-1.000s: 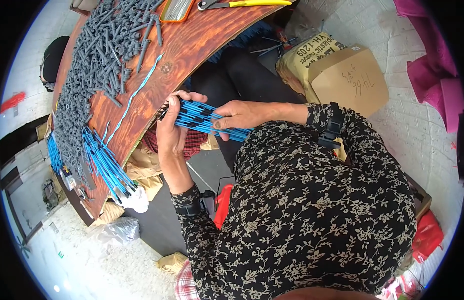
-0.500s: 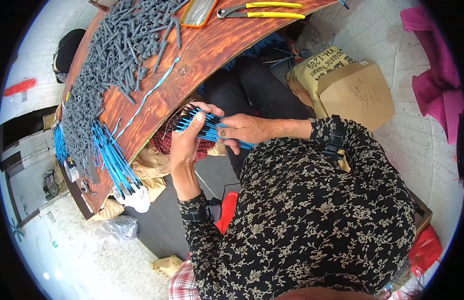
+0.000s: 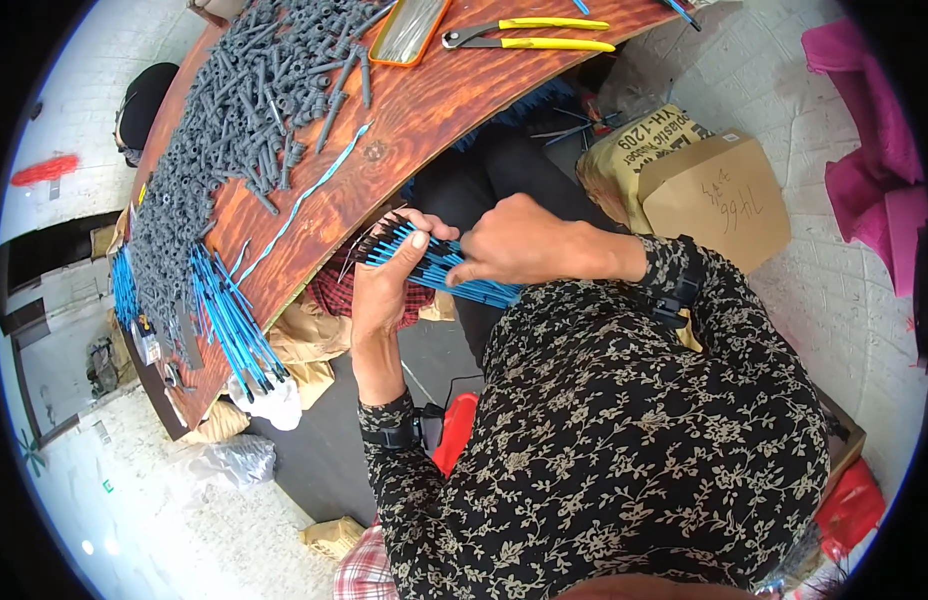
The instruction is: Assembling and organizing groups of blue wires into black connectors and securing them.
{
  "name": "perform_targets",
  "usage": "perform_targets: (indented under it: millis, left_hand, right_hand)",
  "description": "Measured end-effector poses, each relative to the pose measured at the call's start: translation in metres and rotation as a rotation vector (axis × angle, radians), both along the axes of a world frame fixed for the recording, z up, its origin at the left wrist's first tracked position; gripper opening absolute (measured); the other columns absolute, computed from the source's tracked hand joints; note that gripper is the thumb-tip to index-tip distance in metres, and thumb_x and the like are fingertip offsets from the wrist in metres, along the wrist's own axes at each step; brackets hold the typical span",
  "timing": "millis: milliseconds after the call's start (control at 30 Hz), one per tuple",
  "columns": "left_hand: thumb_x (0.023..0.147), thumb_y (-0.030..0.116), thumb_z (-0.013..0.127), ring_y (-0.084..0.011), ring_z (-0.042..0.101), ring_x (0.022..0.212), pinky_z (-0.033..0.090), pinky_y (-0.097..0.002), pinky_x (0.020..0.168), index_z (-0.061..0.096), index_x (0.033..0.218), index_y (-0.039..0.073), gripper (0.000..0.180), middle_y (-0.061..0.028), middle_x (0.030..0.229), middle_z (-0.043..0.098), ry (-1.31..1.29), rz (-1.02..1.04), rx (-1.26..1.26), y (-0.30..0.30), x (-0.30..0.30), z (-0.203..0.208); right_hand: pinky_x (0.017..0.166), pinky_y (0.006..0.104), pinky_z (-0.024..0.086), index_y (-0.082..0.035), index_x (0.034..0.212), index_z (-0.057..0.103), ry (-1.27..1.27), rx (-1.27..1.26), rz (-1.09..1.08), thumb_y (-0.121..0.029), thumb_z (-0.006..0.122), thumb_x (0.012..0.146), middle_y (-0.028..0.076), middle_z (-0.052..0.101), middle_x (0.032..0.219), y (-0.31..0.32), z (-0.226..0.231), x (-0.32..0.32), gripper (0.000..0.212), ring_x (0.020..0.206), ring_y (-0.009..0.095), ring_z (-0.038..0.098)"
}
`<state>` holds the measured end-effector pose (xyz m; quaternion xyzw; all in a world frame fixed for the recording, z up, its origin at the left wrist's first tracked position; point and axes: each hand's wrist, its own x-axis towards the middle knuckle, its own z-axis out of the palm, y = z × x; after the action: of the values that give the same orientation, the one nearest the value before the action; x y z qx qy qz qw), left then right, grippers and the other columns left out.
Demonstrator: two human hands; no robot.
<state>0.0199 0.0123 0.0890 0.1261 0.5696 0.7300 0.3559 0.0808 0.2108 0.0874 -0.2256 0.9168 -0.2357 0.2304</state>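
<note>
In front of my body, beside the table's edge, my left hand [image 3: 389, 285] is closed round a bundle of thin blue rods [image 3: 487, 291] with black tips. My left thumb presses along the top of the bundle near the black ends. Curled like a fist, my right hand [image 3: 529, 240] is over the middle of the bundle, its thumb by the rods. What its fingers hold, if anything, is hidden. More blue rods [image 3: 232, 325] with black ends lie at the left end of the table, beside a heap of grey screw-like plastic parts [image 3: 249, 110].
The wooden table [image 3: 329, 235] curves across the upper left. On it are yellow-handled pincers [image 3: 529, 33], an orange-rimmed tray [image 3: 409, 32] and a twisted blue strip [image 3: 302, 205]. A cardboard box [image 3: 719, 190] and a printed sack [image 3: 624, 165] stand to the right.
My right hand has lifted from its grip round the bundle and curled, with its knuckles up. My left hand keeps its hold; the view has shifted slightly.
</note>
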Motion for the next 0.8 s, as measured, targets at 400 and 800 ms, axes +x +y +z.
perform_targets:
  millis: [400, 800]
  left_hand:
    - [0.092, 0.025, 0.068, -0.0202, 0.051, 0.12, 0.039, -0.0372, 0.104, 0.052, 0.134, 0.002, 0.05, -0.0108, 0.131, 0.057, 0.304, 0.019, -0.281, -0.01, 0.003, 0.008]
    - [0.097, 0.051, 0.052, -0.0249, 0.042, 0.132, 0.029, -0.0404, 0.112, 0.045, 0.145, 0.007, 0.066, -0.011, 0.143, 0.048, 0.585, -0.296, -0.515, -0.017, -0.012, 0.026]
  right_hand:
    - [0.092, 0.0376, 0.05, -0.003, 0.126, 0.055, -0.037, -1.037, -0.175, -0.072, 0.066, 0.077, 0.016, 0.065, 0.112, -0.033, -0.062, -0.026, 0.085, 0.109, 0.026, 0.062]
    - [0.077, 0.0318, 0.054, 0.0, 0.098, 0.066, -0.678, -1.397, 0.131, -0.017, 0.072, 0.089, 0.011, 0.07, 0.089, -0.046, -0.039, -0.046, 0.02, 0.085, 0.019, 0.068]
